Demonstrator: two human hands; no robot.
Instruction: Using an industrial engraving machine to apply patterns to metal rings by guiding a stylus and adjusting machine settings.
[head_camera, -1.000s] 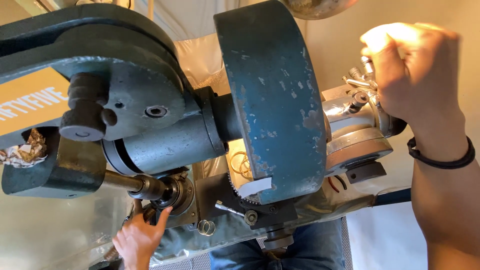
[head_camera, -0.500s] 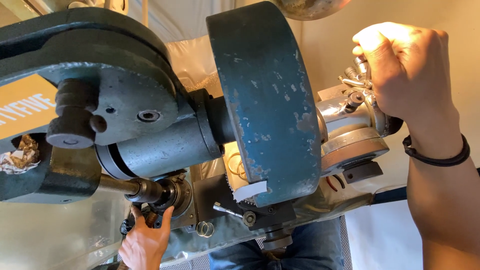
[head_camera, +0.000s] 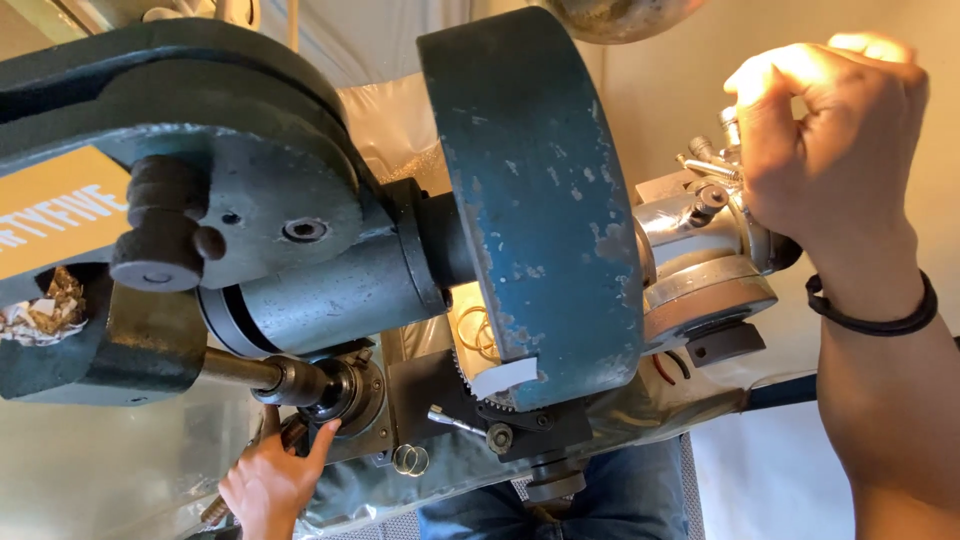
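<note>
Head view: my left hand (head_camera: 268, 478), at seven o'clock, had fingers spread against the chuck (head_camera: 340, 392) under the spindle. The blue flywheel (head_camera: 535, 200) filled centre. At two o'clock, my right hand (head_camera: 825, 135) was clenched around the handwheel (head_camera: 705, 240); a steady turn seemed due.

Two worked parts of the blue-grey machine, placed against its big blue wheel housing (head_camera: 530, 200).

Right of the housing: polished silver handwheel assembly (head_camera: 700, 270), stepped and round, axis roughly level, small metal knobs and pins at its upper right; right hand (head_camera: 830, 140) closed over those knobs. Left of and below the housing: dark collet chuck (head_camera: 335, 390) on a steel spindle, ringed and greasy; left hand (head_camera: 270, 480) beneath it, index finger up, seemingly touching its rim.
</note>
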